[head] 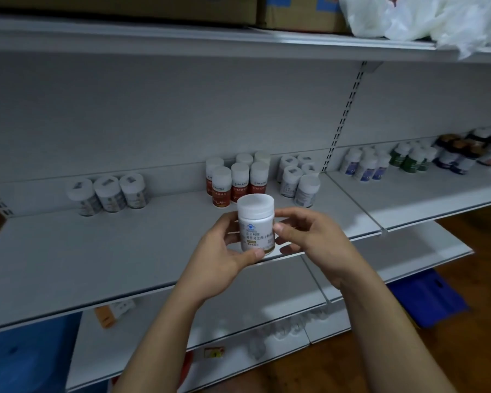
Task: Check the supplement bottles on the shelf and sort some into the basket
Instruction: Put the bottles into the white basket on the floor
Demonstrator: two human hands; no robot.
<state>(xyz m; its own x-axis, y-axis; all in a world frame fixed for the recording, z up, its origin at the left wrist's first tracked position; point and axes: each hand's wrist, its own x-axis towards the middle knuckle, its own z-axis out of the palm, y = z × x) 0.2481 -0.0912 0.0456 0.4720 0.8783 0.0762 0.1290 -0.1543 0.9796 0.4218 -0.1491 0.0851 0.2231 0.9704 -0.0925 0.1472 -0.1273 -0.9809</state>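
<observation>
The round white plastic bottle (255,222), smooth, with a wide flat cap and a printed label, is upright in the air, and its content cannot be seen. The left hand (224,256) grips its left side with the thumb curled at its base, while the right hand (315,242) pinches its right side between thumb and bent fingers. Just behind the bottle, red-labelled bottles (233,180) stand close together on the matte grey shelf (68,251); high above it lie cardboard boxes (295,12) and crumpled white bags (423,18).
</observation>
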